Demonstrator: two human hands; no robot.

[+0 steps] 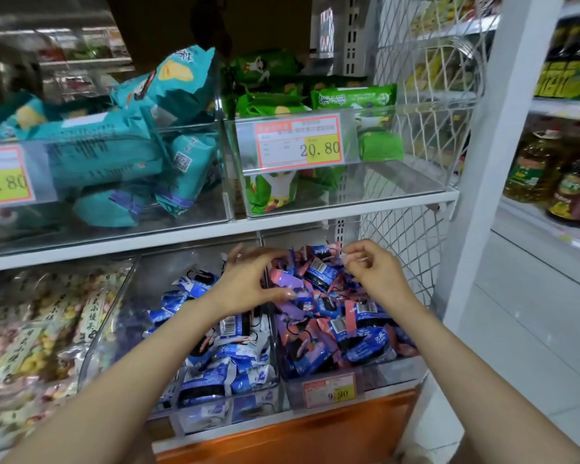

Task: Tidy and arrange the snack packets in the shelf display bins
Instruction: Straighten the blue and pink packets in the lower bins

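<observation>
Pink-and-blue packets: heaped at all angles in the right-hand bin on the lower shelf, highest toward the back.
Right hand: over the back of that heap, fingers curled toward a pink packet edge; whether it pinches one cannot be told.
Left hand: above the wall between two bins, fingers curved, thumb spread wide, gripping nothing visible.
Blue-and-white packets: jumbled in the middle bin just beside.
Step in hand: probably gathering the piled-up back packets.
Next move: likely a firm grasp on the top few, then laying them flat and forward without spilling over the dividing wall.
Upper shelf: teal bags and green bags in clear bins.
</observation>
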